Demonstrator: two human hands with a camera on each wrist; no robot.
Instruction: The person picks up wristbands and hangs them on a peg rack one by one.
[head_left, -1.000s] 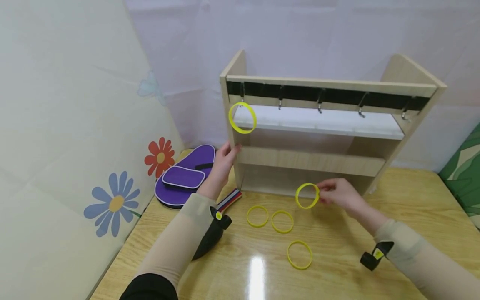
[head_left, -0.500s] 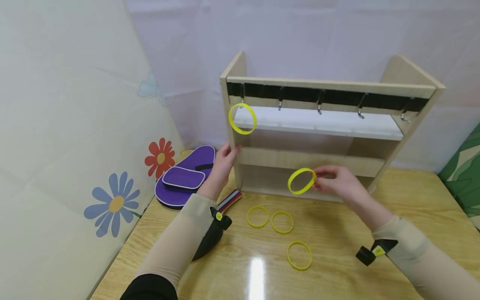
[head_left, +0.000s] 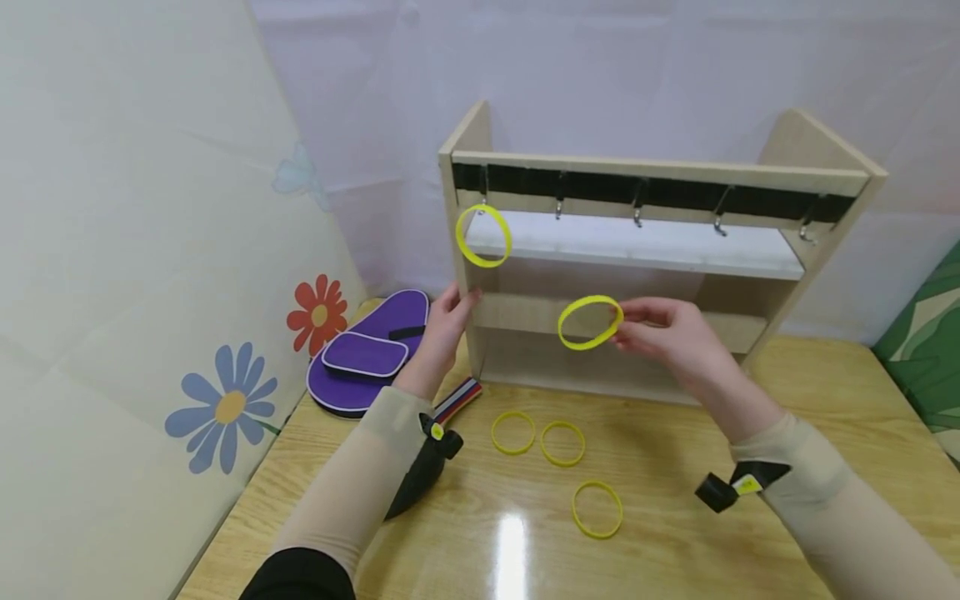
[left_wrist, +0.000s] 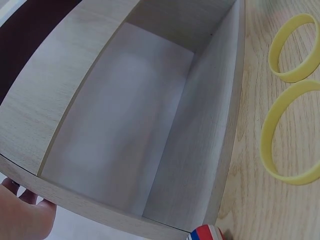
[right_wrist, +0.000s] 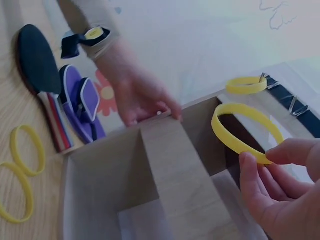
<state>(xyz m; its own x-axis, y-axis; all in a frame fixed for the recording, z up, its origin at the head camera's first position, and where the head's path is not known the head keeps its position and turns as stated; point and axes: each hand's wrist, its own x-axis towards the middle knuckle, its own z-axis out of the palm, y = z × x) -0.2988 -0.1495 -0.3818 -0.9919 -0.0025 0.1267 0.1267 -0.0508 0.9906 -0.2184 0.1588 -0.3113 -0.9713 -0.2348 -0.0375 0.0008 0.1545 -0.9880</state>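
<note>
Purple case (head_left: 363, 354) and bat (right_wrist: 40, 65) lie on the desk (head_left: 660, 525). The left hand (head_left: 445, 325) grips the left side of the rack (head_left: 637, 247). One ring (head_left: 484, 264) hangs at the leftmost hook (head_left: 483, 197). Three rings (head_left: 513, 452) lie on the desk. The right hand (head_left: 671, 333) pinches a fifth ring (right_wrist: 232, 140), tilted, before the rack.

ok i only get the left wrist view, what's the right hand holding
Observer: The right hand pinches a yellow ring between thumb and fingers.
Operator: right, and is anything hanging up
Observer: Yes, another ring hangs from the leftmost hook, seen from the head view.
Operator: ok and i see two lying flat, any more
Observer: One more: a third ring lies on the table, nearer the person than those two.
</note>
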